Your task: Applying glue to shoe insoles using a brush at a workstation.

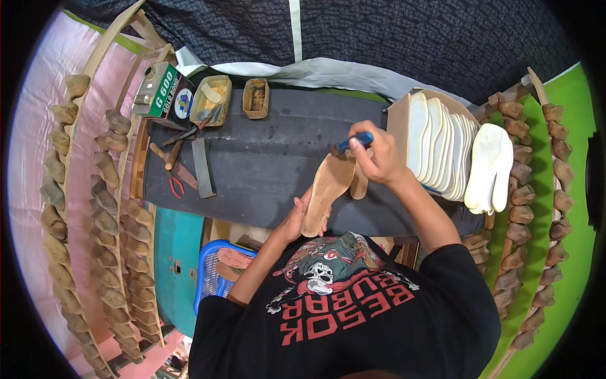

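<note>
A tan, sole-shaped insole (329,186) is held by its heel end in my left hand (295,219), tilted over the front edge of the table. My right hand (380,156) grips a brush (360,138) with a blue handle. Its bristle end is at the wide toe end of the insole, and the bristles are mostly hidden. Another tan sole piece (359,184) lies on the dark tabletop (278,151), just behind the held one and partly covered by it and my right hand.
White insoles (442,148) fill a cardboard box at right, with more insoles (489,167) beside it. Back left stand a glue tin (163,95) and two tubs (211,100); pliers (175,187), a hammer (168,156) and a flat bar (202,167) lie nearby. Shoe lasts (104,218) line side racks. A blue basket (208,271) sits below.
</note>
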Available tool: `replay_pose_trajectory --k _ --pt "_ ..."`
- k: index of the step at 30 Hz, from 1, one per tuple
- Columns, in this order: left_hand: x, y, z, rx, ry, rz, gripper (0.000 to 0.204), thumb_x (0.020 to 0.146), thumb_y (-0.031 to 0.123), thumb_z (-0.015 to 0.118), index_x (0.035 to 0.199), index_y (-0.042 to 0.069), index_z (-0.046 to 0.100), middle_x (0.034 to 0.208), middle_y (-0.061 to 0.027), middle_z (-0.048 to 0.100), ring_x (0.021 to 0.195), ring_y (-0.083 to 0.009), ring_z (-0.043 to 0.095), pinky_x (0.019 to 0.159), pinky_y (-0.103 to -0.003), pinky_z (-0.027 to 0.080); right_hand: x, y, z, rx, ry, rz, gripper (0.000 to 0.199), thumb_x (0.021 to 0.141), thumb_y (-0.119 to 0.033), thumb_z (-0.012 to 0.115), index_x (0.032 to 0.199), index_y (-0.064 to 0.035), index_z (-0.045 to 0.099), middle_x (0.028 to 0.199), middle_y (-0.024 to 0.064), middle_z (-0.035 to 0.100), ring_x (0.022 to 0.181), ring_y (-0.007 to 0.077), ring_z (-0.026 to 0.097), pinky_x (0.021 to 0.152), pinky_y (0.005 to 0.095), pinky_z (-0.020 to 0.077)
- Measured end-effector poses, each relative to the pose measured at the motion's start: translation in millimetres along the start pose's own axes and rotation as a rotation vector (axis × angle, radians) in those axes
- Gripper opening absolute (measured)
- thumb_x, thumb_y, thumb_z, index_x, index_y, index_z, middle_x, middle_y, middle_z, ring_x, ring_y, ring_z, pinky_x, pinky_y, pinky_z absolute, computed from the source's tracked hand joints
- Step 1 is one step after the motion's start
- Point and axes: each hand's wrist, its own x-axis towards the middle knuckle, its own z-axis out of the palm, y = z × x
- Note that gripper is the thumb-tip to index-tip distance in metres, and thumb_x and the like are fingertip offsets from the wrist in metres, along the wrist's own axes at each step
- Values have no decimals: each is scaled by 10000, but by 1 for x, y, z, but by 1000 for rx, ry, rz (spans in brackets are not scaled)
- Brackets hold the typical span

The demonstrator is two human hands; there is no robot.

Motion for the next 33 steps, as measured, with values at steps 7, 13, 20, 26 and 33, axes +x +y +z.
replay_pose_trajectory --k 7,13,20,26,33 --pt "-2 6 -5 -49 70 39 1189 780 961 241 1631 137 129 997 -96 564 717 -159 654 595 -294 589 -2 3 -7 -66 -65 21 74 922 -82 606 948 -15 590 673 116 595 559 272 596 560 375 454" --pt "-3 4 -8 -34 58 10 1198 773 970 232 1628 136 132 1012 -100 572 733 -160 664 596 -299 599 -2 -19 15 -28 -99 -130 133 886 -99 653 971 2 638 851 180 684 782 353 695 725 422 552" --pt "-6 5 -15 -77 104 40 1183 768 965 250 1620 152 141 1053 -120 586 754 -201 673 601 -344 604 -6 -21 18 126 -250 -79 145 894 -86 649 997 10 619 863 184 677 784 358 686 725 419 545" --pt "-13 6 -31 -112 103 47 1152 787 952 248 1619 162 148 1053 -125 588 750 -209 674 596 -342 601 12 3 29 -3 -173 -20 149 914 -70 623 1036 13 614 893 182 663 804 363 676 740 419 538" --pt "-10 20 -64 -118 55 11 1122 809 941 226 1622 173 140 1061 -129 589 742 -210 672 588 -342 593 14 -15 66 87 -334 -39 193 912 -118 654 1051 11 619 908 201 660 835 394 662 765 443 532"
